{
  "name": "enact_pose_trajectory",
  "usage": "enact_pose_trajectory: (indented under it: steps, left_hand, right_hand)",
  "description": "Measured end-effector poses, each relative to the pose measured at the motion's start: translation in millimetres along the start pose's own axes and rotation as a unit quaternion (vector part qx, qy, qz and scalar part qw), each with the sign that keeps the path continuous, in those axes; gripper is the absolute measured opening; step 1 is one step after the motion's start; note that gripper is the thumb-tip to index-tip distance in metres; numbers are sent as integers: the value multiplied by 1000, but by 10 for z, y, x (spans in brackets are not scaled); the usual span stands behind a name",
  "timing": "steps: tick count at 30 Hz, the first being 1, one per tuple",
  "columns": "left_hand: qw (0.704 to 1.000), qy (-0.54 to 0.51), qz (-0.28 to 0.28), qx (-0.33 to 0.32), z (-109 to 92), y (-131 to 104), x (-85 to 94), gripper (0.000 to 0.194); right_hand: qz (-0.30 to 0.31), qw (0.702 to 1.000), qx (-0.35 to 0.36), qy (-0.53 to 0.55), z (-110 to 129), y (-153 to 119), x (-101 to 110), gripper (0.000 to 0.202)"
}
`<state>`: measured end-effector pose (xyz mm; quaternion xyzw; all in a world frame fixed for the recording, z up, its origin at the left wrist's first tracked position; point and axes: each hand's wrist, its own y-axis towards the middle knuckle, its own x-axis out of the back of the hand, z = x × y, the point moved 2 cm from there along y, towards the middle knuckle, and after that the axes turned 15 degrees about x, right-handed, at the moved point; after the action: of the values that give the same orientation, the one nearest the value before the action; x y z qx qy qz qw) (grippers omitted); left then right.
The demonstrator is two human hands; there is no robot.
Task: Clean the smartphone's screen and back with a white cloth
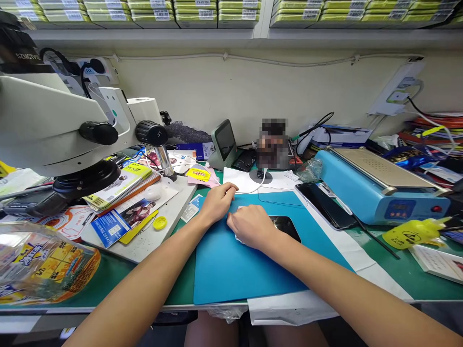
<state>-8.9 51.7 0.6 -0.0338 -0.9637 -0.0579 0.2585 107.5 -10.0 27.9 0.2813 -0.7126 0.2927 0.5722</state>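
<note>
On the blue work mat [231, 274] lies a dark phone-like panel [287, 227], partly covered by my right hand [251, 225]. That hand is closed in a fist at the panel's left side. A bit of something white shows beneath its fingers, too covered to name. Just to the left and farther back, my left hand [218, 202] rests at the mat's upper part with its fingers curled together. What its fingers hold, if anything, is hidden. A white cable [253, 190] passes close behind it.
A microscope [47, 111] overhangs the left, above booklets [119, 185] and a clear plastic jar [47, 265]. To the right are a black phone [325, 205], a blue heating plate unit [361, 188] and a yellow bottle [412, 233]. A small screen device [223, 144] stands behind.
</note>
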Motion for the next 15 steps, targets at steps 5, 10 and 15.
enact_pose_trajectory:
  steps: [5, 10, 15]
  left_hand:
    - [1000, 2, -4, 7, -1, -4, 7, 30]
    - [1000, 3, 0, 6, -9, 4, -3, 28]
    - [1000, 5, -1, 10, -18, -12, 10, 28]
  right_hand:
    - [7, 1000, 4, 2, 9, -1, 2, 44]
    - [12, 1000, 13, 0, -11, -1, -26, 45]
    - [13, 1000, 7, -2, -17, 5, -1, 43]
